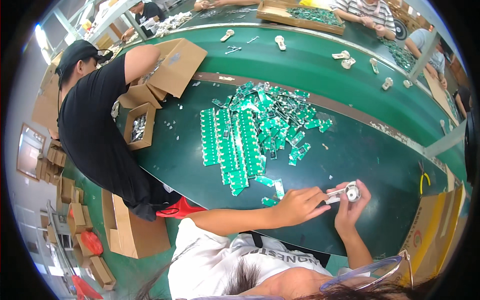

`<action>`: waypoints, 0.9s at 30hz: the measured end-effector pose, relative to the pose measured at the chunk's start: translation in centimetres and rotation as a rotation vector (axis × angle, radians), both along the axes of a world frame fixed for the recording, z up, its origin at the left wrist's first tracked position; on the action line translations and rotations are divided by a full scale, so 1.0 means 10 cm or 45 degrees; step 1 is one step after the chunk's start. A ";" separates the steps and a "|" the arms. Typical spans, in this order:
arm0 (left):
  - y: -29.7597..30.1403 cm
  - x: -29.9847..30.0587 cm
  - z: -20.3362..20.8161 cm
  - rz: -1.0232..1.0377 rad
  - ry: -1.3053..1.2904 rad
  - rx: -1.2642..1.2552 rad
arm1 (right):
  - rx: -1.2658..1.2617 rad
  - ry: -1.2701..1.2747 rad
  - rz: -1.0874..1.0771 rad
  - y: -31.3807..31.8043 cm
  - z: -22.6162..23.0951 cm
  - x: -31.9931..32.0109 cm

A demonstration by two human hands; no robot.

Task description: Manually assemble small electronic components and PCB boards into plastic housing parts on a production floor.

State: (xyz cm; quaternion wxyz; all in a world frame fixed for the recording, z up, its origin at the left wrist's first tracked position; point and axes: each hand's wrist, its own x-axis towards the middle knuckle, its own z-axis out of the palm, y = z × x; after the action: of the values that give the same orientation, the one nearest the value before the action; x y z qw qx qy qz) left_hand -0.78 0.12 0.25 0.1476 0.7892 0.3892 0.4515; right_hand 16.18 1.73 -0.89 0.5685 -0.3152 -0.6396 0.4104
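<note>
Over the near right part of the dark green table, my right hand holds a white plastic housing with a round cup-like head and a narrow handle. Its fingers wrap around the head. My left hand is closed at the handle end, fingertips pinching there; any small part between them is hidden. Left of my hands, green circuit boards lie in neat overlapping rows. A loose heap of green circuit boards spreads beside and behind those rows. A few single boards lie close to my left hand.
Behind the table runs a green conveyor belt carrying scattered white housings. Yellow-handled pliers lie at the right, near a cardboard box. A co-worker in black leans over open boxes at left. Other people sit across the belt.
</note>
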 end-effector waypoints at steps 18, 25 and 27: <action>0.09 -0.05 -0.02 0.099 0.041 0.000 | 0.491 -0.723 -0.101 -0.08 0.12 -0.01; 0.11 -0.13 0.07 -0.201 -0.481 -0.484 | 0.188 -0.607 -0.129 0.05 0.22 0.00; 0.12 -0.17 0.02 -0.284 -0.467 -0.578 | 0.035 -0.458 -0.043 0.08 0.20 0.03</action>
State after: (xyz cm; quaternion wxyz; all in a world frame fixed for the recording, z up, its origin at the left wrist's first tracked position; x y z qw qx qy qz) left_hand -2.50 1.27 0.49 0.4363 0.6794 0.3581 0.4689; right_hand 16.51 2.49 1.14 0.4560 -0.3865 -0.7311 0.3288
